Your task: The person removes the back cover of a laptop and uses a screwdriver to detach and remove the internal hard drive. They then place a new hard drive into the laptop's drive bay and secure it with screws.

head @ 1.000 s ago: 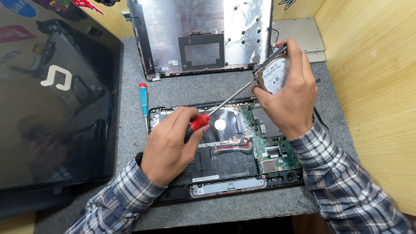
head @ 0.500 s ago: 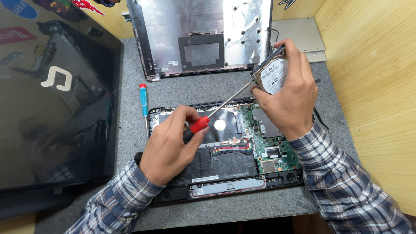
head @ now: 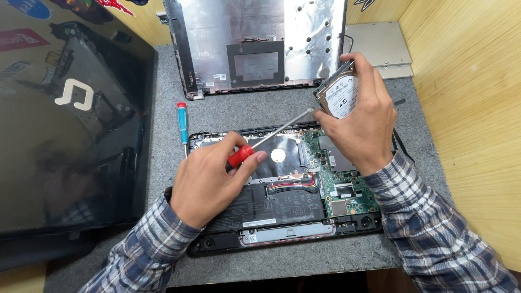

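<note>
While the right hand (head: 364, 120) clamps a hard drive (head: 339, 96) above the opened laptop (head: 282, 184), left hand (head: 209, 176) fingers grip a red-handled screwdriver (head: 268, 140) touching it.

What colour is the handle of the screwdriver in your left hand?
Red, on the screwdriver in the left hand; head view.

Electronics repair workshop, opened laptop (head: 282, 184), detached back cover (head: 255, 46), spare screwdriver (head: 183, 126)

Bench clutter around the grey mat (head: 244, 111)

On the mat's left part lies a small blue screwdriver (head: 183, 125); a silver back cover (head: 255, 43) leans at its far edge; a dark glossy panel (head: 70, 125) lies left of it.
</note>
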